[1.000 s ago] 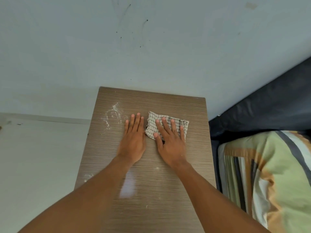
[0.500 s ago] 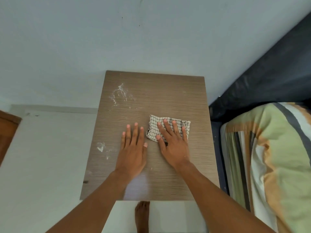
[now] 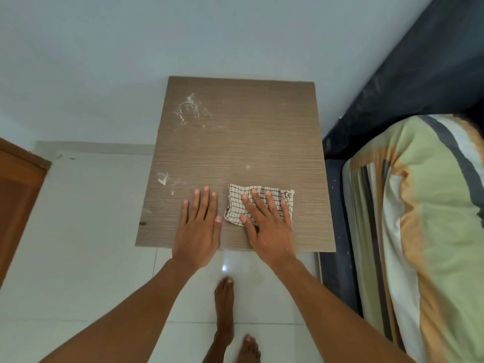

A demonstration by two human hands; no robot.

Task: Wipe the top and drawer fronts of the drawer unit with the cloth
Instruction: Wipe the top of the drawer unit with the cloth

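Observation:
I look straight down on the brown wood-grain top of the drawer unit (image 3: 248, 132). A small checked cloth (image 3: 234, 205) lies near its front right. My right hand (image 3: 267, 226) presses flat on the cloth with fingers spread. My left hand (image 3: 199, 226) rests flat and bare on the top just left of the cloth, holding nothing. White dusty smears mark the top at the back left (image 3: 188, 111) and at the left edge (image 3: 163, 178). The drawer fronts are hidden below the top.
A pale wall (image 3: 157, 35) stands behind the unit. A bed with a striped cover (image 3: 419, 218) and dark base (image 3: 337, 205) sits close on the right. A brown wooden door (image 3: 18, 200) is at far left. My bare feet (image 3: 224, 310) stand on white floor tiles.
Both hands have slid toward the unit's front edge, the right one dragging the cloth along. The view has pulled back, so the front edge, floor and feet now show.

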